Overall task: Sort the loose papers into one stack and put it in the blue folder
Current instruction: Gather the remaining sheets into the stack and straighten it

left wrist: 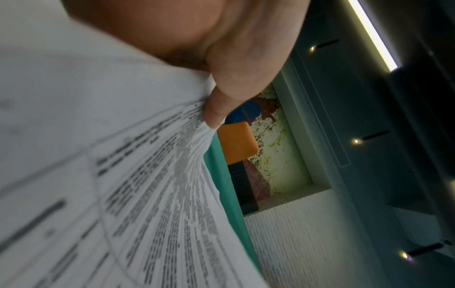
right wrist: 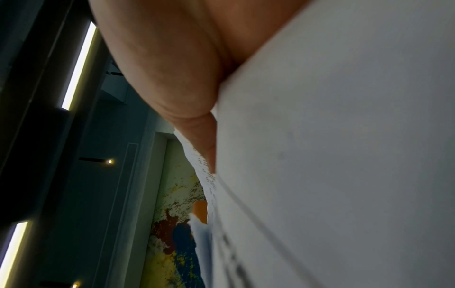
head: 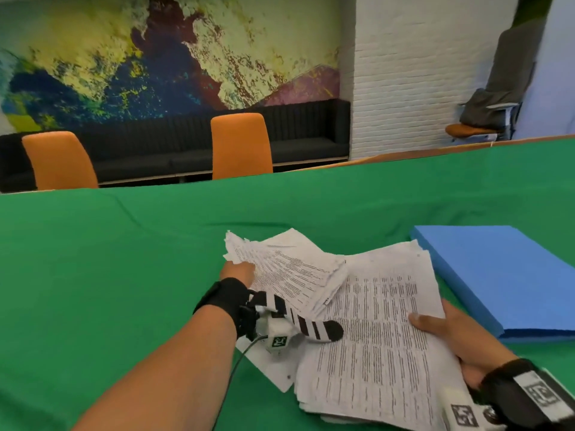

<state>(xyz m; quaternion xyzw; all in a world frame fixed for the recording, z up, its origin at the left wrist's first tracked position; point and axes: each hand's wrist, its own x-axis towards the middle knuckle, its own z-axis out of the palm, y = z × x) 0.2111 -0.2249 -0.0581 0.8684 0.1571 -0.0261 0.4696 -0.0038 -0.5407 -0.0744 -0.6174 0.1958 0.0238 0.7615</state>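
White papers [head: 373, 334] in both hands, blue folder [head: 504, 275] beside.

Two bundles of printed white papers and a blue folder [head: 497, 275], all on the green desk [head: 124, 259]. The folder is closed and lies flat, its long edges running diagonally. The larger bundle [head: 382, 331] lies just left of the folder, roughly squared, its sheets covered in rows of dark text, its near right edge lifted. The smaller bundle [head: 289, 269], left of the larger one and farther from the folder, is fanned and raised at its far left corner; its right edge overlaps the larger bundle. A single sheet [head: 273, 365] protrudes beneath both bundles.
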